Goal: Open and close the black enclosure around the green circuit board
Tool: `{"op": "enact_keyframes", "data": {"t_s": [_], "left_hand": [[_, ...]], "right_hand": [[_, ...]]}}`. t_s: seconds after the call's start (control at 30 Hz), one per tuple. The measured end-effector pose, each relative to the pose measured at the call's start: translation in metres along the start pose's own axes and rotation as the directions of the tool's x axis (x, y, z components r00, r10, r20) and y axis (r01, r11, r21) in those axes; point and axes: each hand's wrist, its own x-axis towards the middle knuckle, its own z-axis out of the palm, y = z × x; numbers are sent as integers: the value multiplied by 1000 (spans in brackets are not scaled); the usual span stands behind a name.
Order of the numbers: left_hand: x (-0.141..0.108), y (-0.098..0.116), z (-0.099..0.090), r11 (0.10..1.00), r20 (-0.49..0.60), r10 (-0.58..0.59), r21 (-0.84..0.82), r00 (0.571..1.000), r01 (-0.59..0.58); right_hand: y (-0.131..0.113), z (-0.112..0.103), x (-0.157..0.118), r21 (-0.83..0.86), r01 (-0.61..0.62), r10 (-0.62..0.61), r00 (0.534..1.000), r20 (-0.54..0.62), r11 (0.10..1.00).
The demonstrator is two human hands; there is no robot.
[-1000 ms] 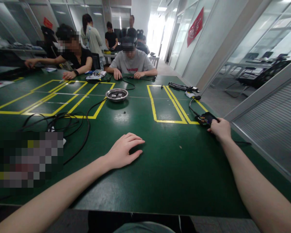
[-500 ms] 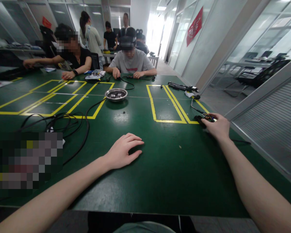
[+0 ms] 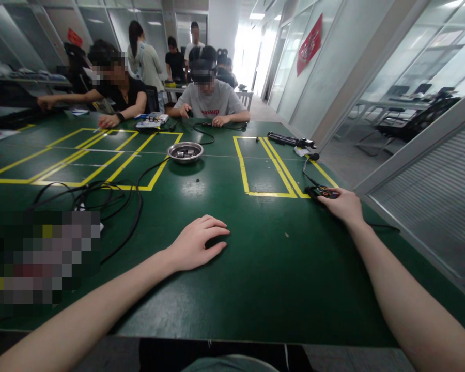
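On the green table point(image 3: 256, 268), my left hand point(image 3: 199, 243) rests palm down with its fingers apart and nothing in it. At the right, my right hand point(image 3: 344, 204) has its thumb and fingers around a small dark electronic device point(image 3: 321, 192), which lies at the table's right side. A black cable runs up from the device to a round black piece point(image 3: 313, 156). Beyond it lies a black folded stand-like item point(image 3: 289, 138) beside a crumpled white scrap.
A metal bowl point(image 3: 185, 152) with small metal parts stands mid-table. Black cables point(image 3: 101, 194) coil at the left, near a blurred area. Yellow tape point(image 3: 271, 195) marks rectangles. Across the table sit a person in grey point(image 3: 211, 101) and a person in black point(image 3: 129, 93).
My right hand has shifted slightly left and the device now lies flatter under its fingers. The person across in grey has raised one hand a little. My left hand has hardly moved.
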Motion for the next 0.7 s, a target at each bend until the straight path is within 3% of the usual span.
{"op": "enact_keyframes", "data": {"t_s": [0.1, 0.2, 0.3, 0.37, 0.5, 0.57, 0.63, 0.7], "left_hand": [[0, -1, 1, 1000, 6, 0, -1, 1000, 0], [0, -1, 2, 1000, 3, 1, -4, 1000, -1], [1, -1, 1, 1000, -11, 0, -9, 1000, 0], [1, 0, 0, 1000, -33, 4, -16, 999, -4], [2, 4, -2, 996, -93, 75, -34, 993, -78], [2, 7, -2, 988, -69, 139, -52, 988, -142], [2, 10, 0, 982, -15, 178, -63, 984, -178], [1, 12, 0, 981, 32, 186, -54, 982, -184]], "right_hand": [[-24, -1, -8, -54, -59, 63, 995, 72, 997], [-58, 4, -29, 5, 5, -6, 973, 231, 1000], [-100, 11, -63, 135, 133, -177, 898, 402, 982], [-126, 13, -91, 291, 244, -365, 785, 501, 925], [-163, 12, -145, 605, 321, -684, 392, 615, 728], [-172, 11, -164, 689, 347, -771, 248, 586, 636], [-176, 10, -174, 725, 366, -809, 182, 559, 584], [-177, 9, -176, 732, 378, -820, 175, 545, 567]]}}
